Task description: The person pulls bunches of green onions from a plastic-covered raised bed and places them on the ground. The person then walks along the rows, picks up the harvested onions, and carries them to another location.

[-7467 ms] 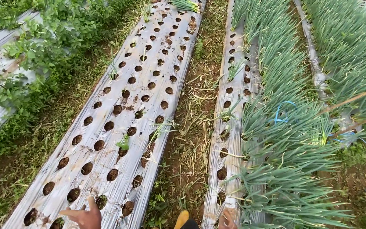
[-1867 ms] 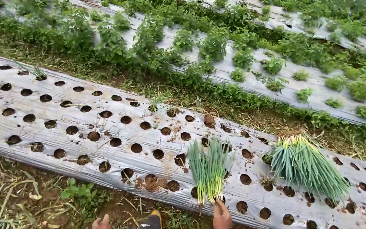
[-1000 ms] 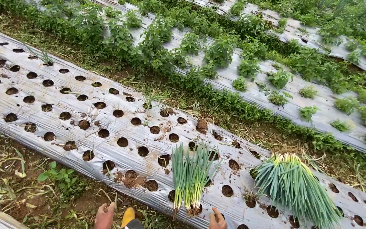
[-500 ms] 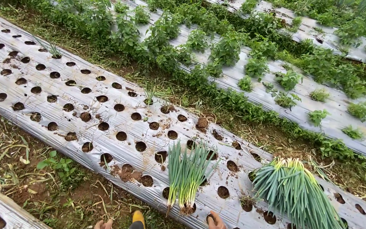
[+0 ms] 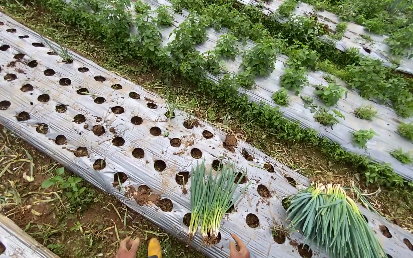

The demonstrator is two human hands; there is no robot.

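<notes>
1. Small bunch of green onions (image 5: 211, 200): lies loose on the silver mulch sheet (image 5: 96, 157), near the sheet's near edge, across several planting holes (image 5: 138, 153).
2. Position against the hands: the root end, with soil clinging, sits just beside and slightly left of the right hand (image 5: 237, 247); a narrow gap shows, so no contact. The left hand (image 5: 129, 247) is well apart, lower left, over the bare soil path.
3. Orientation: long axis runs near-vertical in the view, roots toward the person, green tips fanning away toward the far side of the sheet.
4. Right hand: at the bottom edge, fingers spread and released, grasping nothing; it looks to rest on the sheet's near edge, though the crop makes this uncertain.
5. Left hand: at the bottom edge, fingers spread, empty.
6. Yellow boot tip (image 5: 154, 247): between the two hands, cut by the frame.
7. Large bundle of green onions (image 5: 333, 222): to the right of the small bunch, apart from it, pale root ends away from the person, green tips toward the lower right and cut off by the frame.
8. Leafy green plants (image 5: 259, 62): in rows on the further silver beds beyond the grassy furrow.
9. Hidden: both wrists and arms are out of frame; the holes beneath the small bunch are covered.
</notes>
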